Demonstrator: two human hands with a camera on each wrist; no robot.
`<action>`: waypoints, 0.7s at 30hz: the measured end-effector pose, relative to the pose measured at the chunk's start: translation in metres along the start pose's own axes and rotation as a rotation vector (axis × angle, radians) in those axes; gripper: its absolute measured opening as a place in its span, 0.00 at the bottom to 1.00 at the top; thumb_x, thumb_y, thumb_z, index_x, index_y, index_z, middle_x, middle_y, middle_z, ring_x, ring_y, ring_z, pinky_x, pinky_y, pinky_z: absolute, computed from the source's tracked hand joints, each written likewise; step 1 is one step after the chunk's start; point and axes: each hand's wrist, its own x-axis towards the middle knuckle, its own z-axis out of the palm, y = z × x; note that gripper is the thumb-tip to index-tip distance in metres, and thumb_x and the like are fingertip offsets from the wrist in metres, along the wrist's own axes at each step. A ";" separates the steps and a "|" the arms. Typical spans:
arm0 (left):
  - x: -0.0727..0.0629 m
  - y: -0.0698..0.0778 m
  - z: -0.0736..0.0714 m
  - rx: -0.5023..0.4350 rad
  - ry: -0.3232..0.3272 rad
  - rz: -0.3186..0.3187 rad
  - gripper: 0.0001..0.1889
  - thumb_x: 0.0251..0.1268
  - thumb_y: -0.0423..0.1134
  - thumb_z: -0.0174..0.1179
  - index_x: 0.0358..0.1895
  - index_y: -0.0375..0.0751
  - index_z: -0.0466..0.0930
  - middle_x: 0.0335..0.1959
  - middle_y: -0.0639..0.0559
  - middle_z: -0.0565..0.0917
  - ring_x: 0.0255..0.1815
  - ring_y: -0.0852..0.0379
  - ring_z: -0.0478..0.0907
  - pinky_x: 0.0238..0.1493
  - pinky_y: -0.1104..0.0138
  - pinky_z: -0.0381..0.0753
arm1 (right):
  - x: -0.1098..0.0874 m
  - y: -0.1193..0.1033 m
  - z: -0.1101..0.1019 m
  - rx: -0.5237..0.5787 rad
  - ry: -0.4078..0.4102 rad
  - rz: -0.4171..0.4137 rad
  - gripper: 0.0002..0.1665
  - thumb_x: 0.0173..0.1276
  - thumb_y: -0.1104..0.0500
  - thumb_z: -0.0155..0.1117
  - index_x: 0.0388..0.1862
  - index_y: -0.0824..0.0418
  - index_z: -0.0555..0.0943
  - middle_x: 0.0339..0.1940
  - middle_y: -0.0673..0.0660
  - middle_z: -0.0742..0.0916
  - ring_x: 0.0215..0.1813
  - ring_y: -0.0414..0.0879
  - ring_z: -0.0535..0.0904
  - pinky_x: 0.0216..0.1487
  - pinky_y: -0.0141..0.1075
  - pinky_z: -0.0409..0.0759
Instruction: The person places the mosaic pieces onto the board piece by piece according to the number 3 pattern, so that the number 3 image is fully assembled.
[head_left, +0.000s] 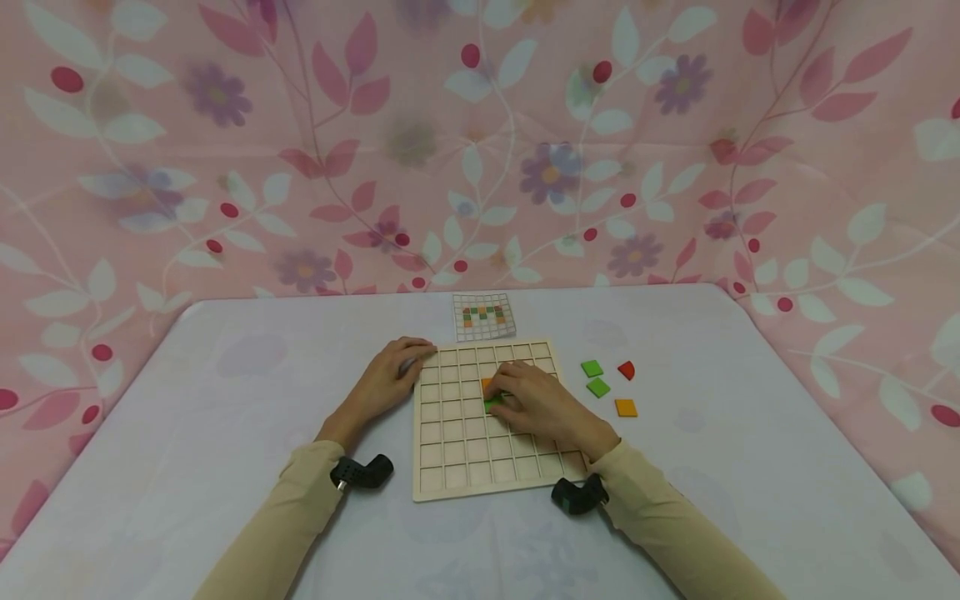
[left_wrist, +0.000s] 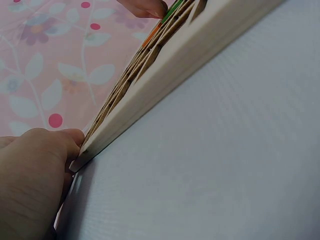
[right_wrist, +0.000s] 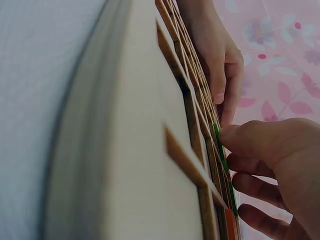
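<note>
Reading by the clock from the middle of the grid board, my left sleeve (head_left: 281,517) comes in on the white-covered desk (head_left: 165,467) from 8 o'clock, with a black device (head_left: 363,472) at the wrist. My left hand (head_left: 392,372) is at the board's far corner, between 10 and 11 o'clock, its fingers bent and holding that corner. The pale wooden grid board (head_left: 453,454) lies flat, most of its squares bare where I can see them. Beyond its far edge, at 12 o'clock and just beside it, sits a small printed card (head_left: 483,317) with a coloured pattern on a grid. Near the middle of the board, a green tile (head_left: 491,406) shows at my fingertips, and an orange tile (head_left: 487,384) lies toward 12 o'clock from it. My right hand (head_left: 536,404) reaches over the board from 4 o'clock, thumb and fingers bent and fairly narrow; the thumb touches green, but I cannot tell whether I pinch that tile or only press it. The right wrist view shows a second green edge (right_wrist: 233,199) under these fingers. Off the board, two loose green squares (head_left: 597,387) lie around 2 o'clock, then a yellow-orange square (head_left: 626,408) at 3 o'clock and a red quarter-round (head_left: 627,370) between 2 and 3.
</note>
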 end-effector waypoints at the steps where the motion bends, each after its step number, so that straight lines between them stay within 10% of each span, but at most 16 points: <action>1: 0.000 0.000 0.000 0.000 0.000 0.002 0.16 0.67 0.31 0.54 0.56 0.41 0.79 0.56 0.47 0.78 0.60 0.46 0.72 0.61 0.51 0.71 | 0.000 0.000 0.000 -0.001 -0.001 0.002 0.08 0.64 0.54 0.65 0.42 0.51 0.82 0.44 0.45 0.82 0.53 0.41 0.76 0.57 0.40 0.74; 21: 0.000 0.000 0.000 0.000 -0.003 -0.008 0.16 0.67 0.32 0.54 0.56 0.41 0.79 0.57 0.47 0.78 0.60 0.47 0.72 0.61 0.52 0.71 | 0.000 0.000 0.000 -0.004 0.002 -0.010 0.08 0.64 0.54 0.65 0.42 0.52 0.82 0.44 0.46 0.82 0.54 0.42 0.76 0.58 0.40 0.74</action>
